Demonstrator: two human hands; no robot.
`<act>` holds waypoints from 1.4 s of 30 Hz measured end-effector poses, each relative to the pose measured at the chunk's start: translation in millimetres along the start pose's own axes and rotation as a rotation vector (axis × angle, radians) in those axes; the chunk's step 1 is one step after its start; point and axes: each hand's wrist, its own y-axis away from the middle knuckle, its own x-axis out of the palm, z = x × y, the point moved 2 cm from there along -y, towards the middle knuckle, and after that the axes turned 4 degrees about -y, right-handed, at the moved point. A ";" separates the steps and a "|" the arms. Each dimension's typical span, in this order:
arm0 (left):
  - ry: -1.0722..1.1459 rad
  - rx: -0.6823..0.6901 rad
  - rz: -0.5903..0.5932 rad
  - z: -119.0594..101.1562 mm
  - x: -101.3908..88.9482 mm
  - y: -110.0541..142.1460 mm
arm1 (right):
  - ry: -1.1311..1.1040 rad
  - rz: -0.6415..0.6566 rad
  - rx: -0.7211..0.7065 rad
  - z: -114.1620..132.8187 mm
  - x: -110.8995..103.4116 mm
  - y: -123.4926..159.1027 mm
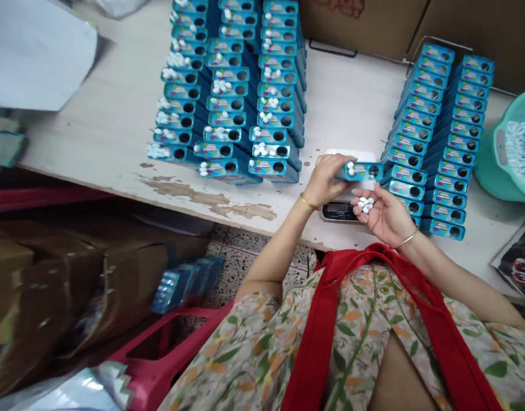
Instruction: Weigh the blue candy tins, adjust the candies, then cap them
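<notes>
A white tabletop [117, 123] with worn brown patches is backed by brown cardboard cartons [374, 25]. On its left part, three columns of slim blue printed boxes [226, 104] are stood close together, and white pellets are scattered on most of their upper ends. On the right, two columns of similar blue boxes [418, 133] are lined up with no pellets seen on their ends. Beside these, a teal plastic bucket [487, 157] is filled with pale pellets. Between the two groups, a small scale with a black display [337, 212] is partly hidden by the hands. The right hand [388, 214] is turned palm up, its fingers loosely curled and unclenched, with a few oval white pellets [366, 204] cradled on them. A single blue printed box [363, 171] is grasped by the fingers of the left hand [328, 175], above the scale; its end, marked by a round dark spot, is faced upward, and pellets are seen near the left edge.
</notes>
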 end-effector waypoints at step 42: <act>-0.197 0.065 -0.169 -2.2 -34.4 38.6 | -0.205 -0.035 -0.086 0.8 15.1 -20.6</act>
